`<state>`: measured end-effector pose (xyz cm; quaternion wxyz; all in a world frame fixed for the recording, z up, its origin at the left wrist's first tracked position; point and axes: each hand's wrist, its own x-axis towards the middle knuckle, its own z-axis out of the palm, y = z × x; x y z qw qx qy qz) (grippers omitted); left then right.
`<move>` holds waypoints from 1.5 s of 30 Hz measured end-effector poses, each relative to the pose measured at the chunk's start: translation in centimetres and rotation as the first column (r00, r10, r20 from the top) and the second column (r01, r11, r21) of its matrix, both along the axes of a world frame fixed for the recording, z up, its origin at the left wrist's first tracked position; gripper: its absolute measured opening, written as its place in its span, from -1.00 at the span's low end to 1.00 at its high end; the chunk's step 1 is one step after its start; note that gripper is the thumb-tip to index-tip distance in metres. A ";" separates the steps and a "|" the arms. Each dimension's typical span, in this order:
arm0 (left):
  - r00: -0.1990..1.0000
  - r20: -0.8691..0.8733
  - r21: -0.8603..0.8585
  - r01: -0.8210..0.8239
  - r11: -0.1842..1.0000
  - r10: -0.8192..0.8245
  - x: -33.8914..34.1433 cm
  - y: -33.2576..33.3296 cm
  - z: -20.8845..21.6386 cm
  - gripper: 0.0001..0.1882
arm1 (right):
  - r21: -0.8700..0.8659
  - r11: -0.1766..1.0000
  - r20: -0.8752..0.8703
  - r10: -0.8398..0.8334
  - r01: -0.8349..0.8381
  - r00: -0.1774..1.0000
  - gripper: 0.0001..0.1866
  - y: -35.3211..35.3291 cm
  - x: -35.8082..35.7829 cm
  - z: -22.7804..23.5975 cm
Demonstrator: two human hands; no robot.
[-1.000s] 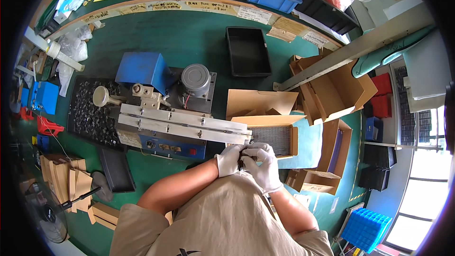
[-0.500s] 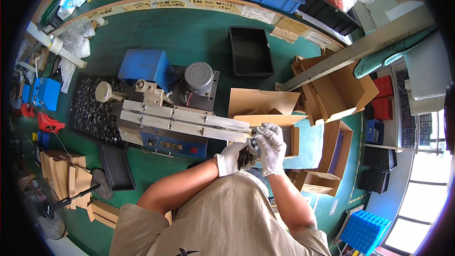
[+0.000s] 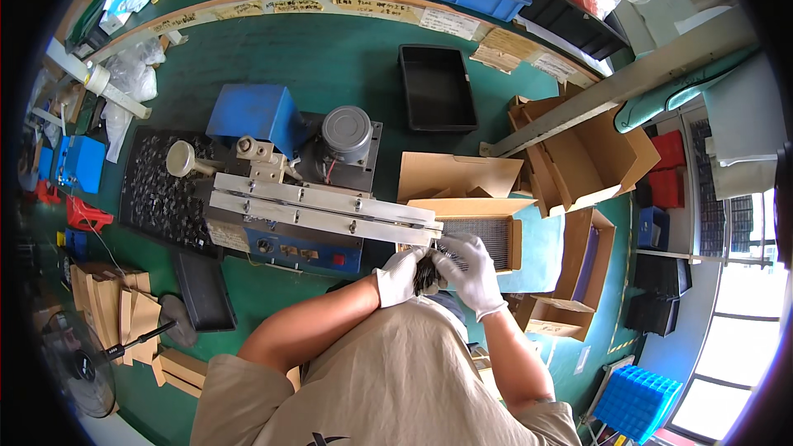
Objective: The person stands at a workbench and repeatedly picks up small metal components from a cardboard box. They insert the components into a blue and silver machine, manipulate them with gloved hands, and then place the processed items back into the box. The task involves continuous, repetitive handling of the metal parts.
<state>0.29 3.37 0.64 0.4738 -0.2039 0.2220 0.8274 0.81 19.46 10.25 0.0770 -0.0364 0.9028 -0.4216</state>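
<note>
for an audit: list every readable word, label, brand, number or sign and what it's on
No text is clear enough to quote.
Yellowed paper strips on the tan shelf edge: handwriting, too small.
White rectangular paper label, same edge: too small.
Beige cloth shirt: dark mark, cut off by the frame.

Green workbench top (image 3: 273, 49). Mid-surface, left of centre: rail-topped machine (image 3: 318, 206), blue housing (image 3: 252, 114), grey motor (image 3: 346, 130). Toward left edge: black tray (image 3: 153, 236) strewn with small dark parts (image 3: 161, 182). Near far edge, right of middle: deep black tray (image 3: 439, 87). Right of machine: cardboard box (image 3: 515, 244) with thin parts in rows (image 3: 496, 235), pale blue sheet (image 3: 541, 256) just beside. Toward right edge: open cardboard cartons (image 3: 607, 149).
</note>
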 end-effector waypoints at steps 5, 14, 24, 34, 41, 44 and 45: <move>0.991 -0.078 -0.031 0.103 0.994 -0.105 0.1 -0.1 -0.7 -0.59 | 0.047 0.996 -0.007 0.074 -0.074 0.997 -0.55 -1.2 0.4 -0.8; 0.976 -0.157 0.003 0.151 0.989 -0.149 -0.5 0.0 -0.1 -0.47 | -0.504 0.685 0.573 -0.191 0.526 0.797 -0.81 -0.3 1.5 -1.5; 0.992 -0.088 0.020 0.089 0.996 -0.087 -0.4 0.2 -0.5 -0.35 | -0.750 0.353 0.449 -0.349 0.559 0.823 -0.87 1.2 0.0 -1.6; 0.990 -0.089 -0.025 0.107 0.994 -0.109 -0.6 -0.2 -0.8 -0.33 | -0.398 0.915 -0.132 -0.124 0.062 0.983 -0.77 0.8 -1.9 -0.3; 0.996 -0.034 0.003 0.087 0.996 -0.087 -0.6 -0.5 0.2 -0.38 | 0.201 0.973 -0.282 0.170 -0.115 0.944 -0.42 0.5 -3.1 2.7; 0.997 -0.038 0.000 0.071 0.997 -0.071 -0.5 -0.5 0.2 -0.41 | 0.291 0.940 -0.337 0.278 -0.181 0.900 -0.39 0.4 -3.6 2.7; 0.997 -0.041 0.002 0.072 0.997 -0.072 -0.5 -0.5 0.1 -0.41 | 0.310 0.929 -0.366 0.312 -0.201 0.877 -0.38 0.4 -3.7 2.7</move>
